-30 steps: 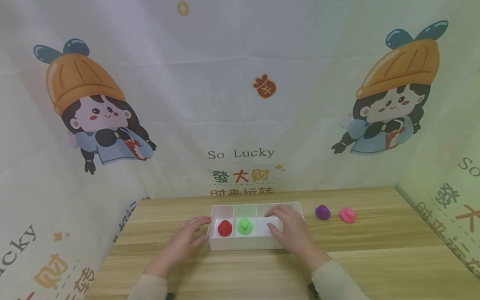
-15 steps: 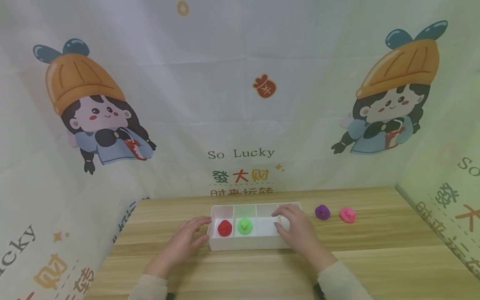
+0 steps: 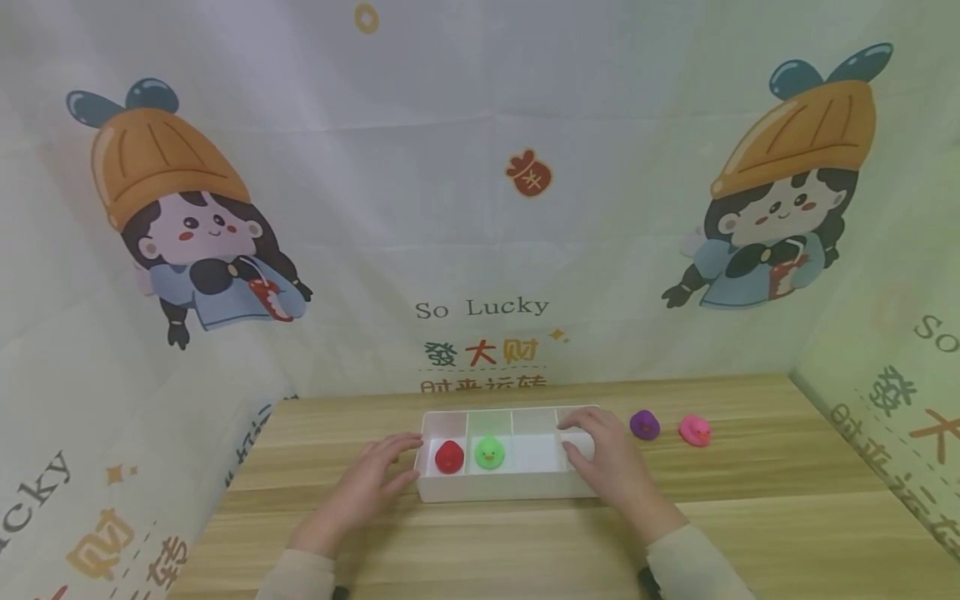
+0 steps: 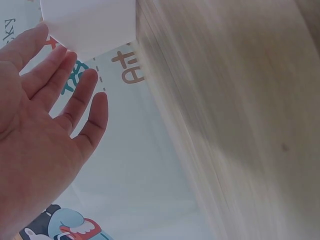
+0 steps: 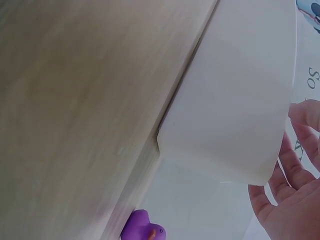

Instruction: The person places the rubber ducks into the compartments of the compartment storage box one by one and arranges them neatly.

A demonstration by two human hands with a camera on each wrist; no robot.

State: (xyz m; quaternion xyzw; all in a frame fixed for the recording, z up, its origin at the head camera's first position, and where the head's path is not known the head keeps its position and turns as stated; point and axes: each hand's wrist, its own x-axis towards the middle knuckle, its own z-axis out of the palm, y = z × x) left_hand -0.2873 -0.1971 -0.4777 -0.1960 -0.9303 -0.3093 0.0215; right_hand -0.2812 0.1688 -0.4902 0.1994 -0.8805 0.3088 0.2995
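Note:
A white divided box (image 3: 498, 487) sits on the wooden table. In its left-end compartment is a red rubber duck (image 3: 449, 457), and beside that, a green rubber duck (image 3: 490, 452). My left hand (image 3: 367, 482) is at the box's left end; in the left wrist view the fingertips of that hand (image 4: 47, 107) meet or nearly meet the box wall (image 4: 95, 25). Over the right-end compartment hovers my right hand (image 3: 611, 458), thumb and fingers apart with nothing seen between them. The right wrist view has this hand (image 5: 295, 185) by the box's rim (image 5: 230, 100).
To the right of the box lie a purple rubber duck (image 3: 645, 425) and a pink rubber duck (image 3: 696, 430). The purple duck (image 5: 142, 227) also shows low in the right wrist view. A printed cloth (image 3: 480, 208) hangs behind the table (image 3: 465, 550) and along both sides.
My right hand has shifted rightward along the box, uncovering the compartment right of the green duck. My left hand and the ducks have stayed in place.

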